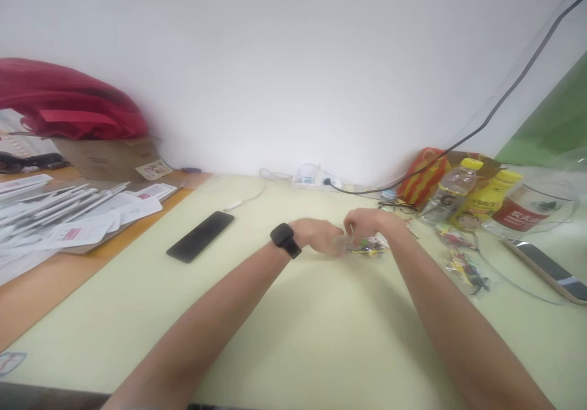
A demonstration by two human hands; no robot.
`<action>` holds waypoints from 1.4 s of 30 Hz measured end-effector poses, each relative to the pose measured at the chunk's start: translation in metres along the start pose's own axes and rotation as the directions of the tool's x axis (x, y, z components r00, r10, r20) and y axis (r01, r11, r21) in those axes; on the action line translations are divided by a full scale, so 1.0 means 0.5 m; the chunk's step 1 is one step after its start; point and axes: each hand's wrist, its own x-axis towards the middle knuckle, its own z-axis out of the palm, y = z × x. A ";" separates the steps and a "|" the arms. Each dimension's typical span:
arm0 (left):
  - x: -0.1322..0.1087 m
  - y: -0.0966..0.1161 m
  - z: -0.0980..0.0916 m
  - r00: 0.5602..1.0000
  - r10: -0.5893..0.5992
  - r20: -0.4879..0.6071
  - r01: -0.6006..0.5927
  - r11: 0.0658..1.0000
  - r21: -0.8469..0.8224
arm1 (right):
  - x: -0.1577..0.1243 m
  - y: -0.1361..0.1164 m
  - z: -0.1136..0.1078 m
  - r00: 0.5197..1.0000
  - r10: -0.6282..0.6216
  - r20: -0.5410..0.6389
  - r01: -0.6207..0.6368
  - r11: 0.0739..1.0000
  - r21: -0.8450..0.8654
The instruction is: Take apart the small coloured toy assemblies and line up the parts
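One packet (370, 249), clear with small coloured parts, is near the middle of the counter (275, 336). The left hand (318, 237) has its fingers closed on the packet's left end; the right hand (365, 223) pinches the plastic just beside it, fingertips blurred. More packets (465, 269) lie to the right, near a bottle (454, 191); a black phone (200, 236) lies left.
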 end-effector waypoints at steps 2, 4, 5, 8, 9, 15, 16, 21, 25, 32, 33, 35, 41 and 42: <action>0.000 -0.004 -0.004 1.000 0.023 0.001 -0.023 1.000 0.003 | 0.005 -0.010 0.003 0.993 -0.116 0.014 0.116 0.993 0.017; 0.002 -0.013 -0.007 1.000 -0.005 -0.002 0.005 1.000 0.025 | 0.008 -0.020 0.005 0.975 -0.220 -0.007 0.220 0.973 0.064; 0.002 -0.018 -0.008 0.999 -0.035 -0.001 0.035 0.999 0.041 | 0.009 -0.024 0.006 0.964 -0.264 -0.039 0.267 0.959 0.093; -0.002 -0.040 -0.015 0.989 -0.144 -0.021 0.145 0.988 0.046 | 0.012 -0.041 0.007 0.903 -0.401 -0.153 0.425 0.885 0.192; -0.005 -0.049 -0.018 0.984 -0.173 -0.035 0.174 0.984 0.026 | 0.012 -0.046 0.007 0.879 -0.439 -0.188 0.474 0.851 0.226; -0.015 -0.109 -0.032 0.984 -0.175 0.041 0.178 0.979 -0.097 | 0.009 -0.065 0.003 0.807 -0.504 -0.309 0.585 0.754 0.298; -0.015 -0.118 -0.034 0.982 -0.172 0.074 0.180 0.978 -0.106 | 0.008 -0.062 0.002 0.818 -0.491 -0.299 0.568 0.774 0.282; -0.032 -0.148 -0.048 0.982 -0.144 0.119 0.172 0.943 -0.286 | 0.000 -0.037 0.005 0.923 -0.335 -0.189 0.375 0.894 0.245; -0.068 -0.162 -0.067 0.996 -0.073 0.056 0.090 0.910 -0.404 | -0.006 -0.033 0.005 0.880 -0.473 -0.037 0.454 0.818 0.352; -0.102 -0.188 -0.082 0.992 -0.105 -0.063 0.046 0.792 -0.608 | -0.016 -0.052 -0.002 0.777 -0.627 -0.065 0.551 0.625 0.553; -0.102 -0.190 -0.082 0.994 -0.092 -0.057 0.038 0.796 -0.604 | -0.017 -0.052 -0.004 0.787 -0.611 -0.080 0.545 0.628 0.556; -0.098 -0.192 -0.081 0.996 -0.080 -0.030 0.051 0.839 -0.542 | -0.022 -0.052 -0.009 0.810 -0.576 -0.111 0.538 0.654 0.531; -0.084 -0.190 -0.078 0.989 -0.139 -0.042 0.122 0.954 -0.274 | -0.031 -0.042 -0.022 0.838 -0.491 -0.238 0.528 0.620 0.581; -0.084 -0.189 -0.079 0.986 -0.148 -0.072 0.125 0.958 -0.256 | -0.030 -0.039 -0.023 0.842 -0.481 -0.245 0.522 0.611 0.595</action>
